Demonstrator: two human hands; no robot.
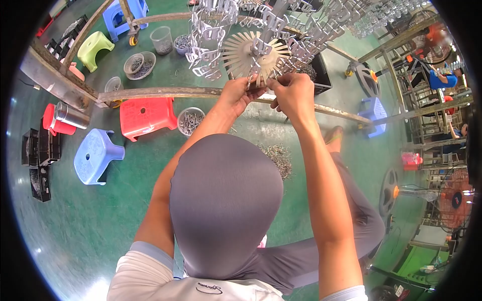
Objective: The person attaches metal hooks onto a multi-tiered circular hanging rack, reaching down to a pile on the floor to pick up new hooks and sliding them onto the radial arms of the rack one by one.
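Note:
My left hand (pixel 238 97) and my right hand (pixel 297 94) are side by side at the lower edge of a hanging rack. Its round disc of pale radial strips (pixel 235 54) sits just above my fingers. Silver buckle-like metal pieces (pixel 205 44) hang in clusters around the disc. The fingers of both hands are closed in pinches, close together. Small bits of metal show at the fingertips, but their exact shape is too small to make out.
A metal frame bar (pixel 160 92) crosses in front of me. Around it stand a red stool (pixel 145 116), a blue stool (pixel 93 156) and a bowl of metal pieces (pixel 191 121). Loose pieces lie in a pile (pixel 277 159) on the floor. A black crate (pixel 321 72) sits beyond my right hand.

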